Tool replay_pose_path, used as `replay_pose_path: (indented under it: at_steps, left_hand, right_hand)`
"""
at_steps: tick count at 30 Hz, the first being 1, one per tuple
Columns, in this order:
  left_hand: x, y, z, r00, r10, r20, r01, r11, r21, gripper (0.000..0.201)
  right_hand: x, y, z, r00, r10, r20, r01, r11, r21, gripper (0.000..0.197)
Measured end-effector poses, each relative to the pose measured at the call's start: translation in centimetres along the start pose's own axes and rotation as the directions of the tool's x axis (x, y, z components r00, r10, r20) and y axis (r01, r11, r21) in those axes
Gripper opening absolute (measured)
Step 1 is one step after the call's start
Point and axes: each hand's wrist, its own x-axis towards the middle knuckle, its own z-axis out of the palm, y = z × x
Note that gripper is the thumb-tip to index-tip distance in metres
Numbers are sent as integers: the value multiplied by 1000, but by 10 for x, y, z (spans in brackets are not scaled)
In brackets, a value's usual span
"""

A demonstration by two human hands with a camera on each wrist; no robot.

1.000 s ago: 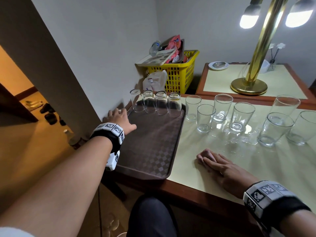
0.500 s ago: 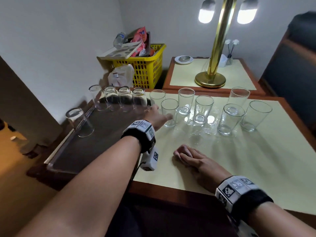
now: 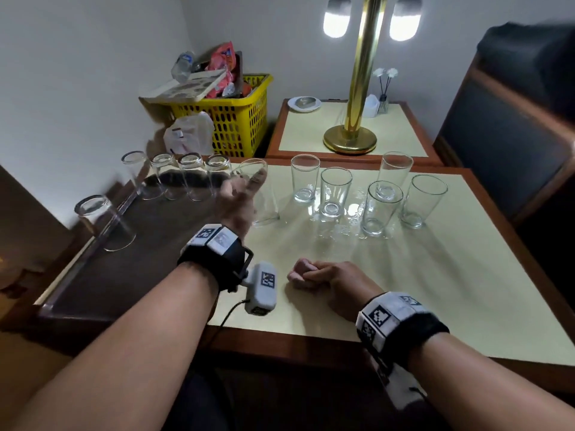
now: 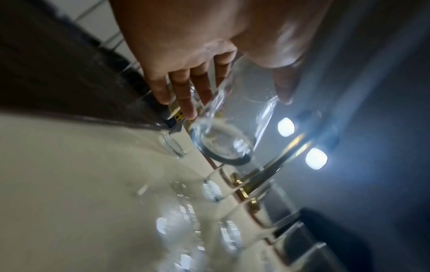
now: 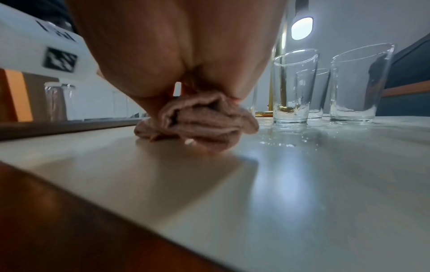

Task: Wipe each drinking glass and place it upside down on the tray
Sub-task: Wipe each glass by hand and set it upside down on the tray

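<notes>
Here, head: the left hand [image 3: 238,202] wrapped a tilted glass [image 3: 264,197] beside the tray [image 3: 102,284].
Left wrist: fingers [image 4: 186,95] and thumb curled round its wall; likely slick, fragile, best held mid-wall.
Right wrist: the right hand [image 5: 177,55] bunched a cloth [image 5: 200,121] on the table.

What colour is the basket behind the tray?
Bright yellow plastic basket, clearest in the head view.

Five upturned glasses [image 3: 105,223] on the tray [image 3: 102,284], six upright glasses [image 3: 335,192], one cloth [image 5: 200,119].
</notes>
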Motion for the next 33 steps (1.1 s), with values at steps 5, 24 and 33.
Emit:
replay_pose_path:
  at_steps: [5, 24, 33]
  left_hand:
    - [-63, -6, -12, 901, -297, 316, 347, 931, -115, 29]
    - [-173, -34, 49, 864, -336, 376, 475, 792, -383, 82]
    - [-174, -15, 47, 901, -252, 354, 363, 883, -296, 73]
  right_hand:
    - [-14, -13, -32, 924, 370, -99, -276, 823, 496, 29]
    - [-73, -53, -27, 906, 177, -384, 118, 767, 631, 32]
    - [-77, -51, -28, 856, 264, -445, 107, 752, 651, 30]
